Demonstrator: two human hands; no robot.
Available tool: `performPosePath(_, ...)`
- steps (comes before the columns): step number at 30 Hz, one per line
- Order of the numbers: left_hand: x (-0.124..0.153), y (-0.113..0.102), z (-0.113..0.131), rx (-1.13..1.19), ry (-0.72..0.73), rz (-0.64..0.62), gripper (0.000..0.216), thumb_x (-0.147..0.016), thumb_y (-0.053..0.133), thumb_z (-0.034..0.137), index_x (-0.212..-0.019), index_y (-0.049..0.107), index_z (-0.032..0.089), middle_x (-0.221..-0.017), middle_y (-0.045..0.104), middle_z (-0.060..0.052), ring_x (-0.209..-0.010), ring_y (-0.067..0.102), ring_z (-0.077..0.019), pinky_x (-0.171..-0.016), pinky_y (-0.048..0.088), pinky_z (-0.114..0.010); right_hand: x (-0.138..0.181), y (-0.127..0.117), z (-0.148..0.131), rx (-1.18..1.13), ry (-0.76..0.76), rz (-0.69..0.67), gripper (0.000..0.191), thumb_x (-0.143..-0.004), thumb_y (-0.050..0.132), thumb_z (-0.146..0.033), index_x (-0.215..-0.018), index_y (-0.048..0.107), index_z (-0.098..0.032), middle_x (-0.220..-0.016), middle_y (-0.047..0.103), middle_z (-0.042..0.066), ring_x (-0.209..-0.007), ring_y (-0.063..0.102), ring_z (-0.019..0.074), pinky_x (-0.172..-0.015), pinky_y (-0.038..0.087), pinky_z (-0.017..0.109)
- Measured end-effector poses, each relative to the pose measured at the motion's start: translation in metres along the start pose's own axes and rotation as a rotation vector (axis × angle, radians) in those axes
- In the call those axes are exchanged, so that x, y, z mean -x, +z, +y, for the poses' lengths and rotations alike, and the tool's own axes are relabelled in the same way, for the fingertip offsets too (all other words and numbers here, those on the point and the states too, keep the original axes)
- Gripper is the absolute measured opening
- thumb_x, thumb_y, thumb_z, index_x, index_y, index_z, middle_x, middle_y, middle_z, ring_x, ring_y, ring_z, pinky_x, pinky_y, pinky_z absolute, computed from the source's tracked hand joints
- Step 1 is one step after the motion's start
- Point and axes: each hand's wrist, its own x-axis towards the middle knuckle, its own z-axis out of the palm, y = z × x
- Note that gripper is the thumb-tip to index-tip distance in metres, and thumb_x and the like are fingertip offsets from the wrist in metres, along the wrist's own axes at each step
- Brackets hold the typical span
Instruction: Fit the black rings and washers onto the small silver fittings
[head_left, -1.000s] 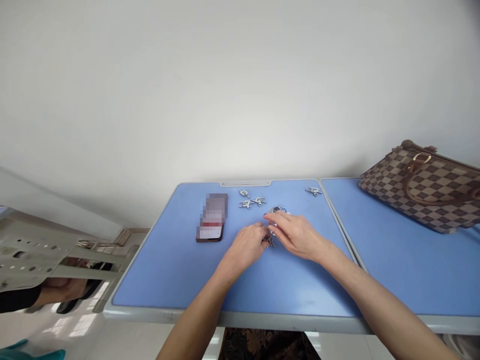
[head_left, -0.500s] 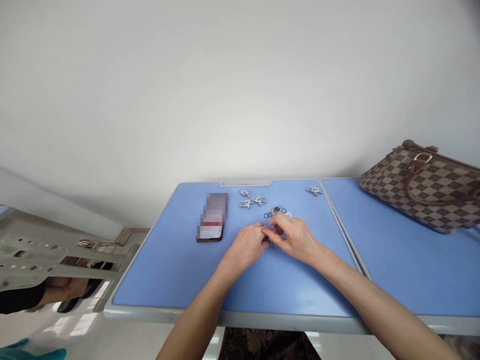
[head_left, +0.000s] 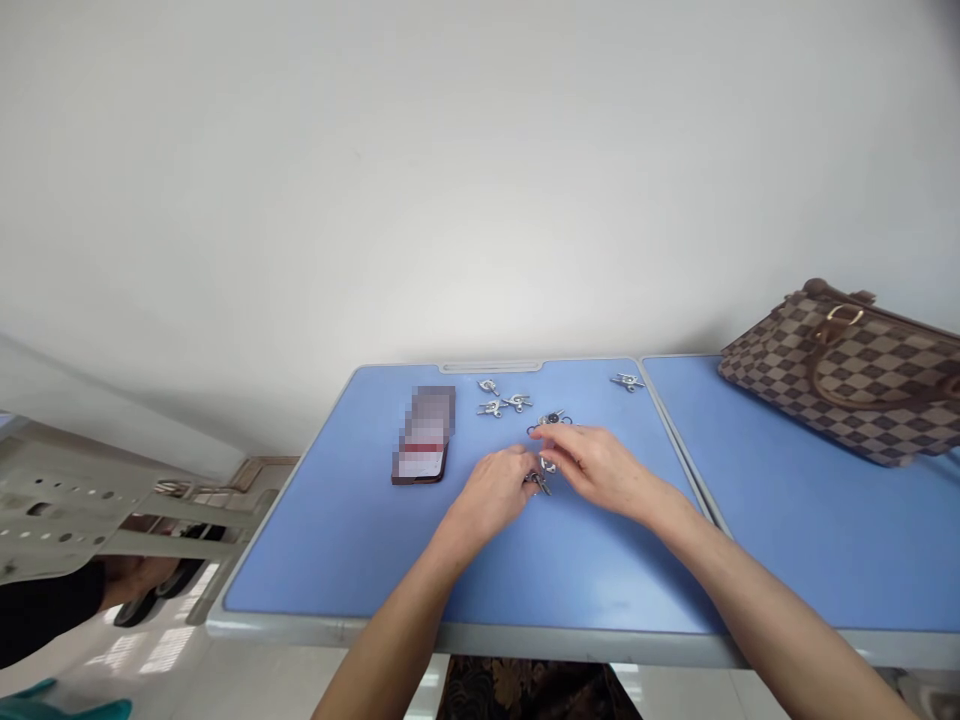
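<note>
My left hand (head_left: 496, 492) rests low over the blue desk, its fingers closed on a small silver metal piece (head_left: 538, 483) with thin prongs. My right hand (head_left: 596, 465) hovers just to the right, thumb and fingers parted. Beside its thumb is a shiny ring-like metal part (head_left: 548, 463); whether it joins the piece in my left hand I cannot make out. Beyond the right fingertips lies a small group of metal parts and dark rings (head_left: 553, 419), partly hidden by that hand.
Several similar silver pieces (head_left: 492, 408) lie toward the back of the blue desk (head_left: 337, 540), another (head_left: 627, 382) at its back right corner. A phone (head_left: 424, 440) lies on the left. A checkered handbag (head_left: 847, 375) stands on the adjoining desk. Another person's arm (head_left: 135, 580) shows far left.
My right fingers have parted and shifted slightly away from my left hand, showing more of the metal parts between the hands. My left hand has stayed in place.
</note>
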Motion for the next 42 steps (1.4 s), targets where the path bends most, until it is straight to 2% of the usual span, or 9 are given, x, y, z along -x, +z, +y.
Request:
performPosePath(2, 0.000, 0.001, -0.001, 0.002, -0.007, 0.002, 0.012, -0.082, 0.051, 0.013, -0.077, 0.062, 0.017, -0.084, 0.062, -0.004, -0.074, 0.060, -0.0180, -0.065, 0.040, -0.026, -0.001, 0.003, 0.001, 0.044, 0.058, 0.031, 0.016, -0.095, 0.045, -0.029, -0.095, 0.058, -0.020, -0.079, 0.066, 0.004, -0.066, 0.059, 0.0153, -0.061, 0.042, 0.028)
performPosePath(5, 0.000, 0.002, -0.002, 0.007, -0.006, 0.018, 0.013, -0.082, 0.050, 0.013, -0.079, 0.062, 0.017, -0.084, 0.062, -0.004, -0.074, 0.059, -0.0177, -0.065, 0.040, -0.026, -0.002, 0.010, 0.001, 0.108, 0.101, 0.055, 0.023, -0.093, 0.047, -0.034, -0.078, 0.056, -0.019, -0.066, 0.061, 0.002, -0.058, 0.054, 0.0137, -0.055, 0.037, 0.026)
performPosePath(10, -0.001, 0.002, -0.002, 0.031, 0.003, 0.007, 0.011, -0.081, 0.052, 0.013, -0.081, 0.063, 0.017, -0.089, 0.063, -0.005, -0.079, 0.061, -0.0190, -0.068, 0.042, -0.027, -0.002, 0.015, 0.002, 0.015, 0.050, 0.060, 0.017, -0.094, 0.044, -0.023, -0.108, 0.053, -0.020, -0.093, 0.068, 0.006, -0.078, 0.063, 0.0167, -0.067, 0.044, 0.028)
performPosePath(16, 0.000, 0.002, -0.002, 0.024, 0.005, 0.012, 0.016, -0.082, 0.050, 0.014, -0.089, 0.064, 0.018, -0.090, 0.064, -0.004, -0.078, 0.061, -0.0194, -0.066, 0.041, -0.027, 0.001, -0.004, -0.004, -0.111, 0.055, -0.127, 0.028, -0.096, 0.032, -0.017, -0.120, 0.047, -0.020, -0.097, 0.066, 0.006, -0.082, 0.062, 0.0168, -0.074, 0.047, 0.032)
performPosePath(19, 0.000, 0.001, -0.001, -0.003, -0.007, -0.005, 0.015, -0.083, 0.049, 0.016, -0.085, 0.063, 0.019, -0.087, 0.063, -0.004, -0.076, 0.061, -0.0190, -0.065, 0.041, -0.026, 0.001, -0.008, -0.003, -0.102, 0.064, -0.146, 0.025, -0.097, 0.034, -0.019, -0.115, 0.051, -0.021, -0.094, 0.066, 0.005, -0.080, 0.061, 0.0160, -0.070, 0.045, 0.029)
performPosePath(25, -0.001, 0.001, 0.000, -0.021, -0.023, 0.012, 0.013, -0.082, 0.049, 0.014, -0.078, 0.061, 0.017, -0.080, 0.060, -0.003, -0.072, 0.059, -0.0174, -0.061, 0.038, -0.026, -0.002, 0.007, 0.001, 0.033, 0.111, -0.004, 0.019, -0.094, 0.047, -0.034, -0.087, 0.057, -0.019, -0.068, 0.063, 0.001, -0.061, 0.056, 0.0140, -0.058, 0.038, 0.025)
performPosePath(31, -0.001, 0.001, -0.001, 0.021, -0.001, 0.010, 0.013, -0.081, 0.050, 0.012, -0.080, 0.062, 0.017, -0.085, 0.062, -0.004, -0.077, 0.060, -0.0186, -0.065, 0.039, -0.027, -0.002, 0.013, -0.001, -0.098, 0.098, 0.022, 0.019, -0.091, 0.046, -0.016, -0.109, 0.050, -0.019, -0.098, 0.066, 0.005, -0.081, 0.061, 0.0154, -0.071, 0.044, 0.027)
performPosePath(37, -0.001, 0.003, -0.003, 0.015, 0.006, 0.022, 0.013, -0.082, 0.050, 0.014, -0.082, 0.063, 0.019, -0.083, 0.061, -0.003, -0.074, 0.059, -0.0180, -0.063, 0.038, -0.026, 0.001, -0.007, -0.003, -0.196, 0.138, -0.152, 0.026, -0.093, 0.035, -0.013, -0.114, 0.047, -0.021, -0.104, 0.063, 0.006, -0.088, 0.060, 0.0157, -0.075, 0.045, 0.029)
performPosePath(42, 0.000, 0.002, -0.001, -0.011, 0.001, 0.010, 0.013, -0.083, 0.050, 0.016, -0.080, 0.062, 0.019, -0.081, 0.060, -0.002, -0.074, 0.059, -0.0181, -0.063, 0.038, -0.026, 0.002, -0.009, -0.001, -0.114, 0.140, -0.151, 0.016, -0.096, 0.039, -0.019, -0.105, 0.052, -0.022, -0.084, 0.065, 0.001, -0.071, 0.058, 0.0139, -0.065, 0.041, 0.026)
